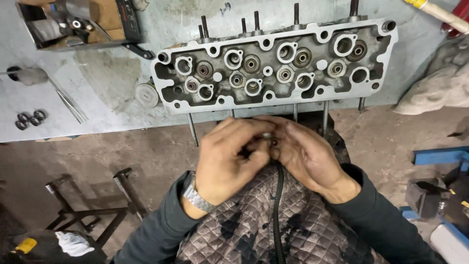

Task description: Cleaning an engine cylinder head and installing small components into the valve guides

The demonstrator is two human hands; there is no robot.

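Cylinder head point(273, 63) is plain silver-grey metal up at 12 o'clock, sitting on a dull grey bench point(97, 93) with dark stains. Jacket point(254, 225) at 6 o'clock is grey-brown quilted diamonds with black smudges, sleeves point(156, 230) dark grey, wristwatch point(198, 198) silver; blue stand point(439, 156) at 3 o'clock.

Small part point(271, 142) between fingertips mostly hidden, kind unclear | box point(78, 22) cut off upper left | handle point(442, 13) cut off upper right

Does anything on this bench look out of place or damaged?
Nothing looks broken. The cylinder head overhangs the bench edge, its studs jutting past it. Both hands, left hand and right hand, pinch a small ring-shaped part near it. Loose dark rings lie far left.
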